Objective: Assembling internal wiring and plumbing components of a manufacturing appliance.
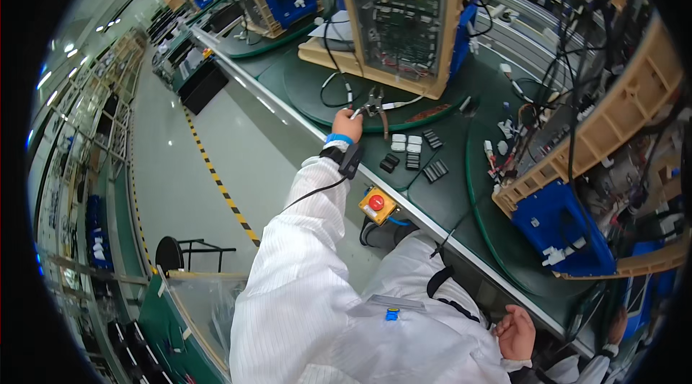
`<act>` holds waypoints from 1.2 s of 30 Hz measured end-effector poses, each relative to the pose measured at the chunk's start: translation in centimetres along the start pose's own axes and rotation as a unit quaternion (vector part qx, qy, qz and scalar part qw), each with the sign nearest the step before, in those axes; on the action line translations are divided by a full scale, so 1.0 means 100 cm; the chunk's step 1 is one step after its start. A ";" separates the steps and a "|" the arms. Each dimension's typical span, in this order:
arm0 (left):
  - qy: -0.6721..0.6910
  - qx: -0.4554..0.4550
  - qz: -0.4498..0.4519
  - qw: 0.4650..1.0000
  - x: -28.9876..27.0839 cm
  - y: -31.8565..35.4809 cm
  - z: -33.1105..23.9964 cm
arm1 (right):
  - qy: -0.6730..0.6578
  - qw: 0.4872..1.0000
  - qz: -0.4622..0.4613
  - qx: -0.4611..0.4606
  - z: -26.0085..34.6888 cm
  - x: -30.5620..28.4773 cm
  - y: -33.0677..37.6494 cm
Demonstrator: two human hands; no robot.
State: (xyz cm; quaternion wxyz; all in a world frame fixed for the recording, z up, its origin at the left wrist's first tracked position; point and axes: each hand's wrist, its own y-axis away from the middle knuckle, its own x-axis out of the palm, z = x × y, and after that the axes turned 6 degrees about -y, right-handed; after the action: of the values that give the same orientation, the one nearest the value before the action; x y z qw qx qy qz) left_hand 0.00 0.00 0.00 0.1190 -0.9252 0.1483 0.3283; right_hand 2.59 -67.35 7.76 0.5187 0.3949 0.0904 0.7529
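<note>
Just left of the pliers, the left hand had its fingers closed on the end of a black-and-white cable; whether they also touched the pliers, I could not tell. Nearer the wearer than the pliers, small black blocks lay on the tabletop. Well right of the pliers, the right hand curled its fingers, any hold unclear. A sideways pull could have snagged the cable on the pliers, given how close they were.

There is one pair of pliers. Below the pliers are four white pieces and four groups of black pieces; farther below, one yellow button box.
</note>
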 end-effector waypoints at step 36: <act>-0.027 0.474 0.547 0.690 -0.055 0.256 -0.353 | 0.292 0.761 -0.030 -0.578 0.391 0.047 0.146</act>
State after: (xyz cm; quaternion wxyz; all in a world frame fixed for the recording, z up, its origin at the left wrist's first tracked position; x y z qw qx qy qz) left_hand 7.14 -33.87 27.05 0.3446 -0.4918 0.7608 0.2460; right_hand 18.47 -80.58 44.35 0.6198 -0.2215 -0.2032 0.7249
